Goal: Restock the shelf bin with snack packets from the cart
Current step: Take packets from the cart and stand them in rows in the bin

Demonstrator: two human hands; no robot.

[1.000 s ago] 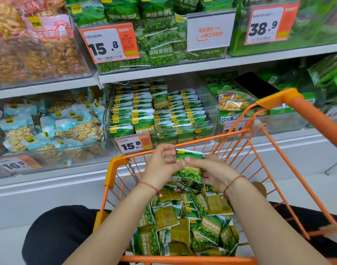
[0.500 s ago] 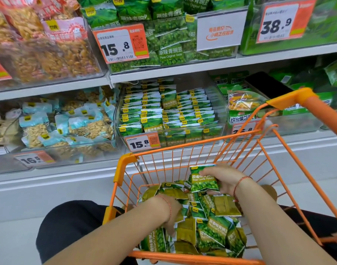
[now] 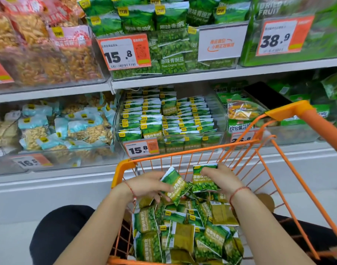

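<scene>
Fingers of the left hand (image 3: 144, 185) are curling around 1 green foil garlic-pea packet (image 3: 174, 185); the right hand (image 3: 224, 181) is pinching a 2nd identical packet (image 3: 203, 181), both above the orange wire cart (image 3: 123, 166). The clear plastic shelf bin (image 3: 218, 119) is sitting nearly full behind, so restocking seems well advanced, though many loose packets (image 3: 183, 232) are remaining. The cart's near edge is cut off.

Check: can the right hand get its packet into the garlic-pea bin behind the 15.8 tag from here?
Probably yes. The right hand holds a garlic pea packet above the cart, and the shelf bin sits straight ahead with its top open. Only the cart's front rim lies between, below the bin's opening.
</scene>
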